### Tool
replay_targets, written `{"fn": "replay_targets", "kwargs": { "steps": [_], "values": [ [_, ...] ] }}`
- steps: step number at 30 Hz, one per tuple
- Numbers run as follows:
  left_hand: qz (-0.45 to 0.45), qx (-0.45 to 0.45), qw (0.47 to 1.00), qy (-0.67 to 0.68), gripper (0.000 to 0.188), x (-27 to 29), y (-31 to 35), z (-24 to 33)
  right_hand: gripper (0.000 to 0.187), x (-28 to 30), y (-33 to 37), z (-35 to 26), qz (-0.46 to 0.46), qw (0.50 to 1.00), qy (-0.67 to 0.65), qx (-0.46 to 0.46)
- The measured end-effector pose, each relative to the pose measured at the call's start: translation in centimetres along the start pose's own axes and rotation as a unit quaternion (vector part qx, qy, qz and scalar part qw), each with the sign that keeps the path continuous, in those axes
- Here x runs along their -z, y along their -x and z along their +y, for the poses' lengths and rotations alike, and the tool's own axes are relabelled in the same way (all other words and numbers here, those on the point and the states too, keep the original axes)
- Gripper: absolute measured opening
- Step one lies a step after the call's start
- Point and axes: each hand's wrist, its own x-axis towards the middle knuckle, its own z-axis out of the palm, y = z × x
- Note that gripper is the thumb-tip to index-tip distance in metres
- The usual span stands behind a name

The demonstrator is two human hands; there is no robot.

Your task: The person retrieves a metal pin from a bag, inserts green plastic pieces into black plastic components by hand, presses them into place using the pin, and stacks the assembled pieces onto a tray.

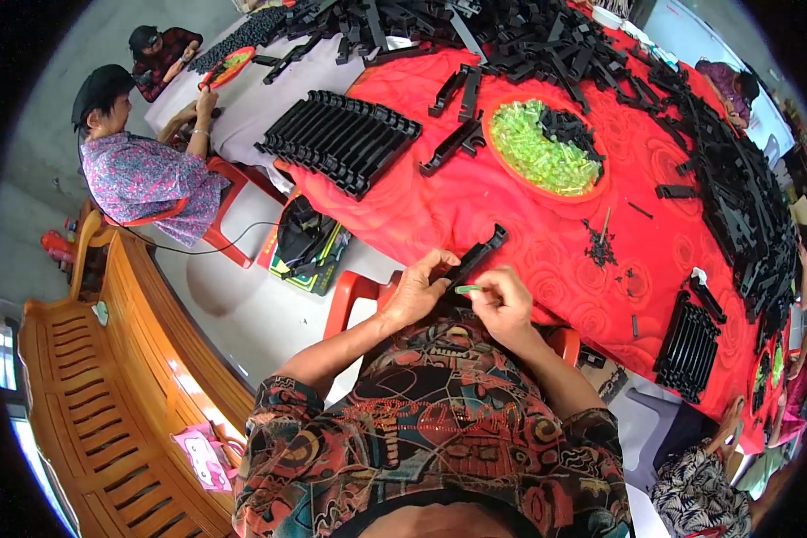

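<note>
Close to the near edge of the red-clothed table (547, 251), my left hand (417, 289) is closed around one end of a long black plastic part (482, 253), which points away to the upper right. My right hand (504, 305) pinches a small translucent green piece (465, 289) just beside the part's near end. Whether the two touch, I cannot tell. Beyond my hands sits a round orange tray (490, 149) holding many green pieces (533, 148) and small black pieces (568, 131). To its left, similar black parts (341, 142) lie side by side in a row.
Black parts are heaped at the back (529, 40) and along the right (746, 211). Small black bits (600, 248) lie right of my hands. Another row of parts (689, 350) is at the right edge. A co-worker (143, 161) sits at left, near a box (309, 255) and wooden bench (108, 403).
</note>
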Motion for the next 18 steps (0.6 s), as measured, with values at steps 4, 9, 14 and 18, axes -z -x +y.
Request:
{"fn": "replay_targets", "kwargs": {
  "steps": [4, 9, 14, 18],
  "values": [
    [0.064, -0.045, 0.978, -0.195, 0.028, 2.2, -2.3, 3.2, 0.013, -0.5, -0.6, -0.9, 0.092, 0.972, -0.193, -0.101],
    [0.12, -0.166, 0.907, -0.367, 0.033, 6.1, -9.0, 0.4, 0.012, -1.6, 0.6, 0.6, 0.065, 0.974, -0.163, -0.146],
    [0.087, -0.234, 0.879, -0.406, 0.03, 4.5, -10.9, 0.3, 0.013, -2.0, 0.3, -0.1, 0.029, 0.991, -0.083, -0.098],
    [-0.027, -0.241, 0.895, -0.373, 0.029, 2.6, -8.4, 2.1, 0.016, -2.0, 0.7, -0.6, -0.019, 0.995, -0.064, -0.074]
  ]
}}
